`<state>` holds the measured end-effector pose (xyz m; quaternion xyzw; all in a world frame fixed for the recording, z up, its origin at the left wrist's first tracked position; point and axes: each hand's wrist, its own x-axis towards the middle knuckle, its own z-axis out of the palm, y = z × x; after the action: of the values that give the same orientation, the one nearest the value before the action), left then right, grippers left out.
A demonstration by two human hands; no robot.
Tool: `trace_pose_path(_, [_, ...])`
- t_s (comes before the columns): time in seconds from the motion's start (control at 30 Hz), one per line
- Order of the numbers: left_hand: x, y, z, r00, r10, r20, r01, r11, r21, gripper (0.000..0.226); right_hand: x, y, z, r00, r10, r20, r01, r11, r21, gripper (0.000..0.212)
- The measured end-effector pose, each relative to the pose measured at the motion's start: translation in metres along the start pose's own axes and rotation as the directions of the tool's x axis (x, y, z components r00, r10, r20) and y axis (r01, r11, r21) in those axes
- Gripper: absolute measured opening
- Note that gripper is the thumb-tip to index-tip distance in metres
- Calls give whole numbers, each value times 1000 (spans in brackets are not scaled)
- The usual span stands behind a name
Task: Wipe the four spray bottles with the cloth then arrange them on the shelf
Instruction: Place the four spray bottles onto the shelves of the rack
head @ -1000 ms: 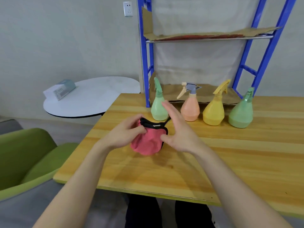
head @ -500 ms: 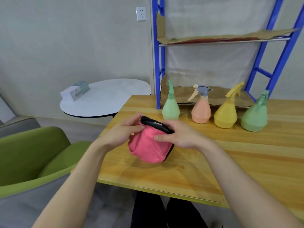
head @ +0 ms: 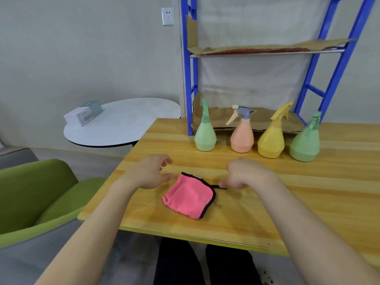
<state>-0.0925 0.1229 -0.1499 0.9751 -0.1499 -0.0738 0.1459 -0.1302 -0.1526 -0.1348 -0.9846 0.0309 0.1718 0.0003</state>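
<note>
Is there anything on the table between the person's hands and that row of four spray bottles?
Nothing visible. Between the left hand, the right hand and the four spray bottles lies only bare wooden table. The pink cloth lies nearer the person, between the hands; the right hand's fingertips seem to pinch its black loop.

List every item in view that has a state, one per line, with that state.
pink cloth: folded, lying on the wooden table
left hand: open, empty, beside the cloth
right hand: fingers curled at the cloth's black loop
light green bottle: upright on the table
peach bottle: upright on the table
yellow bottle: upright on the table
green bottle: upright on the table
blue shelf: cardboard-lined, holding no bottles
</note>
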Motion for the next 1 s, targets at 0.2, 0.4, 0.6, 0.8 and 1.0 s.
trace_pose_path(0.2, [78,38,16,994,35,-107,-38,999,-30,74,41,42,15,893,224,-390,-137,962,238,54])
trace_pose_path(0.4, [166,66,30,938,-109,-330,-5,946,-325,118,112,64,0,773,350,-529,-77,880,469,88])
trace_pose_path(0.6, [207,69,50,944,-160,-290,37,921,-387,98,146,64,-4,800,416,-432,-87,793,603,96])
trace_pose_path(0.8, [183,71,36,947,-87,-309,-89,852,-515,86,118,64,-21,751,382,-539,50,781,623,80])
trace_pose_path(1.0, [132,104,-61,886,100,-453,-350,785,-512,85,25,82,-116,595,332,-732,117,865,487,71])
